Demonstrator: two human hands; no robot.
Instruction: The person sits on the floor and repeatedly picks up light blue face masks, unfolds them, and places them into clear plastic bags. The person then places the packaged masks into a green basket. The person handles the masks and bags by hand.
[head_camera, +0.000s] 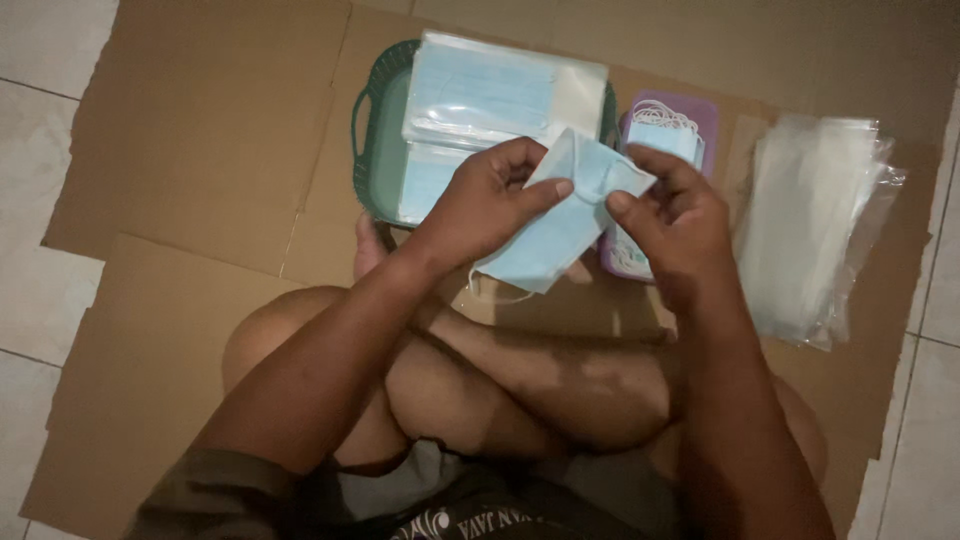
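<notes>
**Both hands on a blue mask, seated on cardboard**

Left hand (490, 200) grips a light blue mask (560, 215) by its left edge, thumb on top, fingers curled behind. Right hand (675, 225) pinches the mask's upper right corner between thumb and forefinger. Mask is held in the air between both hands, tilted, folded along its middle, one white ear loop (495, 290) hanging below the left hand.

Beyond the left hand: green basket (370, 150) with handle, holding bagged masks (500, 95) in clear plastic, stacked and overhanging the rim. Just beyond the right hand: small purple tray (700, 110) with loose masks, loops on top; the right hand covers part of it. Right of the right hand, close by: pile of clear plastic bags (815, 225), lying flat.

Surface: flattened brown cardboard (200, 130) sheets, creased, overlapping, laid on a pale tiled floor (40, 60) that shows at the left and right edges. Person sits cross-legged on the cardboard, bare legs (500, 380) under the forearms. Light is dim, picture is soft.
</notes>
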